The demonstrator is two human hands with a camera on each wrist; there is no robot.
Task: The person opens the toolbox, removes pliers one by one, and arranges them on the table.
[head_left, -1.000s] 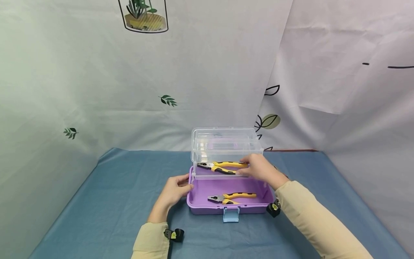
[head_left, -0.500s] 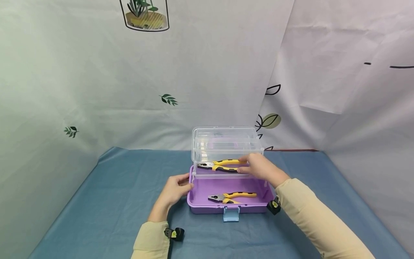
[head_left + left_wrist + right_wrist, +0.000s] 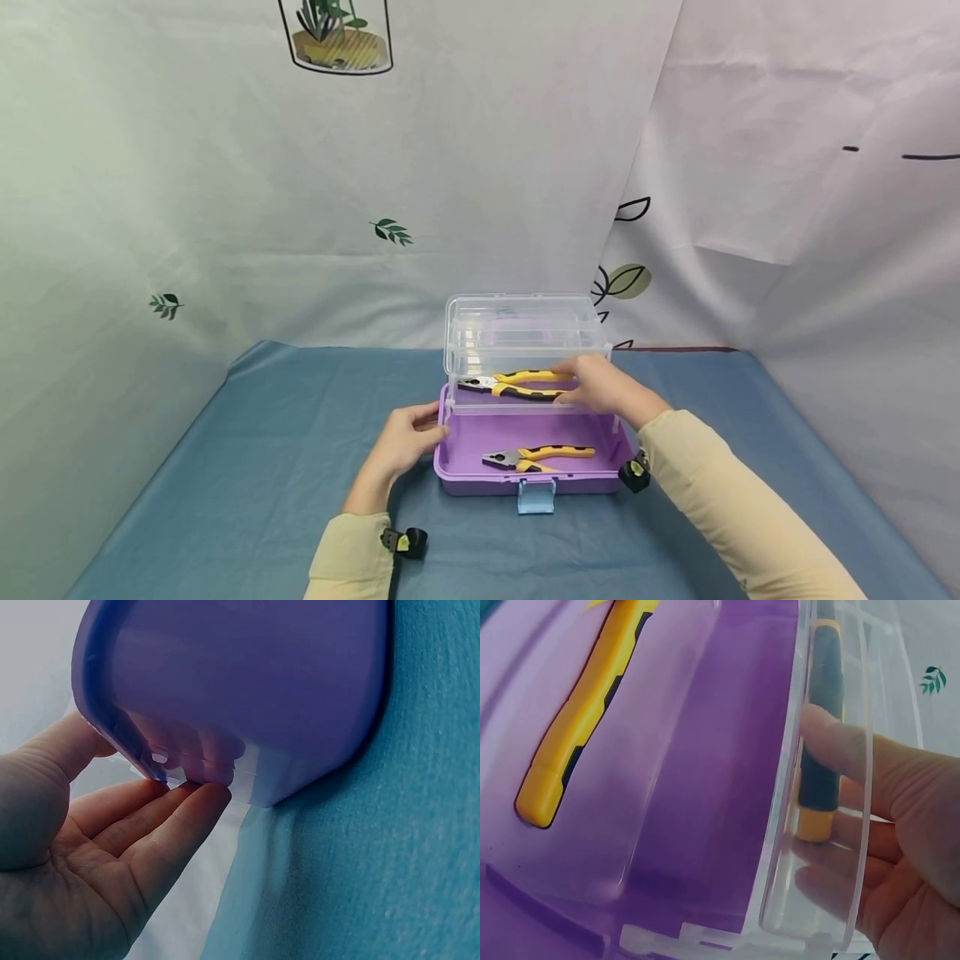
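Note:
In the head view, my left hand (image 3: 401,443) grips the left rim of a purple toolbox (image 3: 480,485). The left wrist view has the thumb behind the rim and the fingers against the end wall of the toolbox (image 3: 240,667). Yellow-and-black pliers (image 3: 517,385) lie in the clear upper tray (image 3: 487,410), jaws to the left. My right hand (image 3: 600,387) holds their handles at the right end; in the right wrist view its thumb overlaps a handle (image 3: 821,776), with fingers behind. A second pair of pliers (image 3: 540,457) rests on the toolbox floor, one handle partly hidden by the front rim.
The clear lid (image 3: 525,312) stands raised at the back. A pale blue latch (image 3: 536,497) hangs down from the box front. Blue cloth (image 3: 300,458) covers the table, and a white printed sheet (image 3: 480,167) rises behind.
The right thumb has shifted slightly to the right along the upper pliers, so more of the lower handle shows. The left hand and the toolbox stay in place.

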